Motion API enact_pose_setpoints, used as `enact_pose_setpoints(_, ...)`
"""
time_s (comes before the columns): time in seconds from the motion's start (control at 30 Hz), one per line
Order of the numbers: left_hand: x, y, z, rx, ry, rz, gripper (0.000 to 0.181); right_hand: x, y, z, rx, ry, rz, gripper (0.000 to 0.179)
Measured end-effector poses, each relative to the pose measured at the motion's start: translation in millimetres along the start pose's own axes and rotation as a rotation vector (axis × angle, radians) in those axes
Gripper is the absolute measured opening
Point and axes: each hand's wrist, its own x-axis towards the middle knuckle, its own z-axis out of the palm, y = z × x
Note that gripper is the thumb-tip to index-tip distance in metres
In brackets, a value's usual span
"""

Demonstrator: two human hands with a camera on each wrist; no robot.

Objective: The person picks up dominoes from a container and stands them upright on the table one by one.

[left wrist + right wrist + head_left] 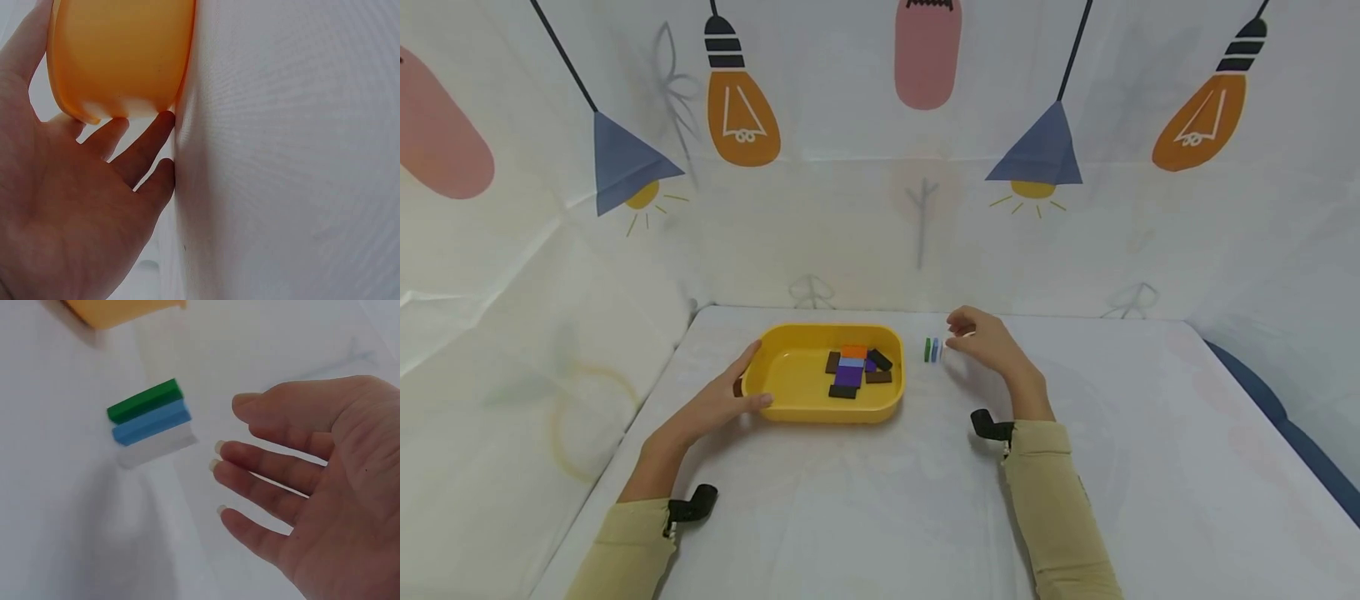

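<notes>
My left hand (726, 400) holds the left end of a yellow tray (797, 414), thumb on the near rim and fingers round the outer wall. In the left wrist view, the fingertips (164, 120) touch the tray's side, low by the table. Inside the tray lie small flat blocks: orange (853, 352), purple (848, 377), light blue (852, 362), brown (878, 377) and black (842, 392). Right of the tray, a green block (145, 401), a blue block (152, 422) and a white block (157, 446) stand in a close row. My right hand (988, 340) hovers beside the white one, fingers loosely bent, holding nothing.
A white cloth covers the table (865, 508). Behind it hangs a white sheet (850, 225) printed with lamps and bulbs. A black wrist camera (694, 504) sits on the left sleeve, another (991, 427) on the right. Dark blue material (1262, 392) shows past the right table edge.
</notes>
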Motion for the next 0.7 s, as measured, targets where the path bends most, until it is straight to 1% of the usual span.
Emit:
enact_pose_setpoints(0.13,-0.5,-0.5,-0.6,-0.005,0.002,0.001,0.099,-0.7,-13.0,-0.4,0.011,0.005,-0.026,0.033)
enact_pose_setpoints(0.3,-0.9,-3.0,0.1,-0.008,0.003,-0.003,0.098,-0.8,-22.1,4.9,0.017,-0.01,-0.048,0.032)
enact_pose_setpoints(0.47,-0.5,-5.2,1.3,-0.001,0.006,-0.005,0.098,-0.4,-31.2,11.1,0.01,-0.03,-0.091,0.031)
enact_pose_setpoints(0.7,2.0,-3.3,0.7,0.004,0.007,-0.001,0.098,2.1,-45.1,18.0,-0.016,-0.026,-0.136,0.029)
